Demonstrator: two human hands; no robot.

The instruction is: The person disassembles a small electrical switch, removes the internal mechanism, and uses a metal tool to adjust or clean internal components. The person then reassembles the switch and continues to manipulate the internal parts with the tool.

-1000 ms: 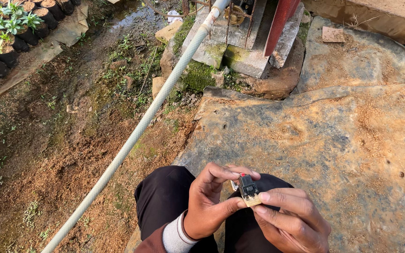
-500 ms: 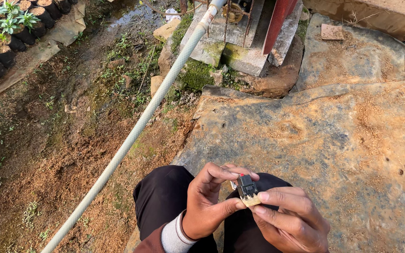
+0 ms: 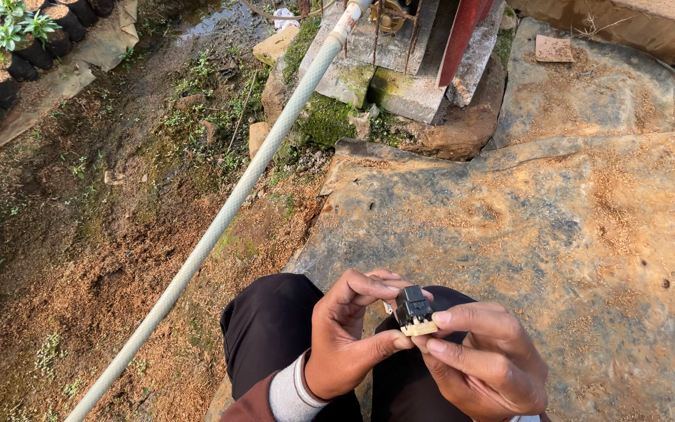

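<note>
Small black plug-like part with a cream base pinched between both hands, low centre of view, above dark-trousered knees. Left hand at 9 o'clock of the part, thumb and fingers closed on it; right hand at 4 o'clock, fingertips gripping the cream base. Pale hose running from 7 o'clock toward 12 o'clock. Weathered sheet at 3 o'clock, potted seedlings at 10 o'clock
</note>
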